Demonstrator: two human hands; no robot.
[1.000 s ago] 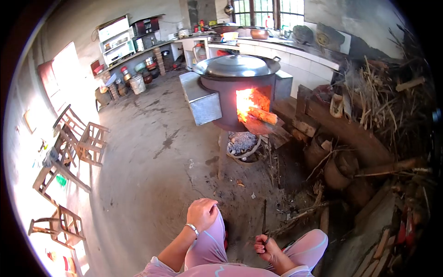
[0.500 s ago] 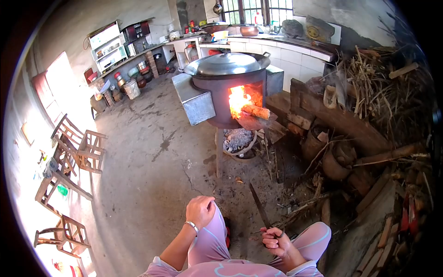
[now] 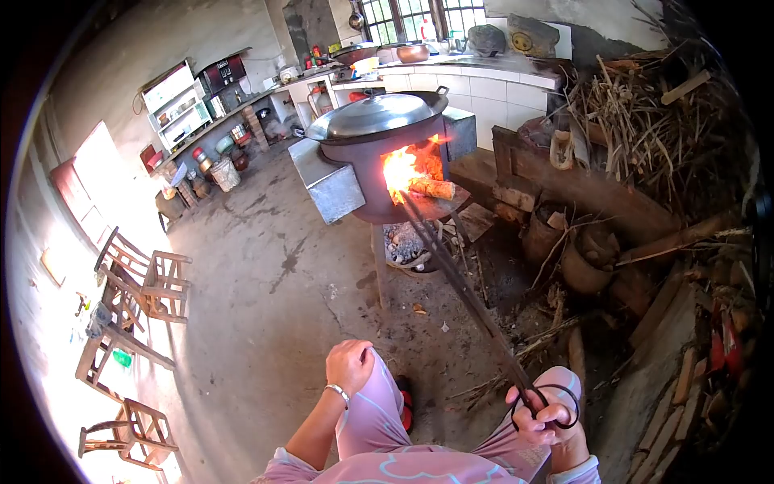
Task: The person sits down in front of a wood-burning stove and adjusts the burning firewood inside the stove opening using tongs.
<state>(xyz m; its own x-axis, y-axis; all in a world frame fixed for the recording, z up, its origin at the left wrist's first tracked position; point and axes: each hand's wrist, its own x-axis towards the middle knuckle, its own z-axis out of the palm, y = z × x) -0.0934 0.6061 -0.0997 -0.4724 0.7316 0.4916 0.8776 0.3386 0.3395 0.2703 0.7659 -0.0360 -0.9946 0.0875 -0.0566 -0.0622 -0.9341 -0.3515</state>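
Note:
My right hand (image 3: 545,419) is wrapped round the looped handles of long dark metal tongs (image 3: 476,302). Their far tips reach the mouth of the round stove (image 3: 377,173), beside the flames (image 3: 403,168). A glowing log (image 3: 432,188) sticks out of that opening. My left hand (image 3: 350,365), with a bracelet at the wrist, rests on my left knee, its fingers curled over it; whether it holds anything is hidden. A large pan with a domed metal lid (image 3: 379,115) covers the stove top. Ash lies in a basin (image 3: 407,242) beneath.
Piled sticks (image 3: 629,121), planks and clay pots (image 3: 584,266) stand at the right. A tiled counter (image 3: 500,85) runs behind the stove. Wooden chairs (image 3: 165,282) are at the left. More split wood (image 3: 669,411) lies at the lower right.
The right hand has moved right and brought the tongs up from low beside the legs to the stove mouth. The left hand stays on the knee. The view has shifted slightly.

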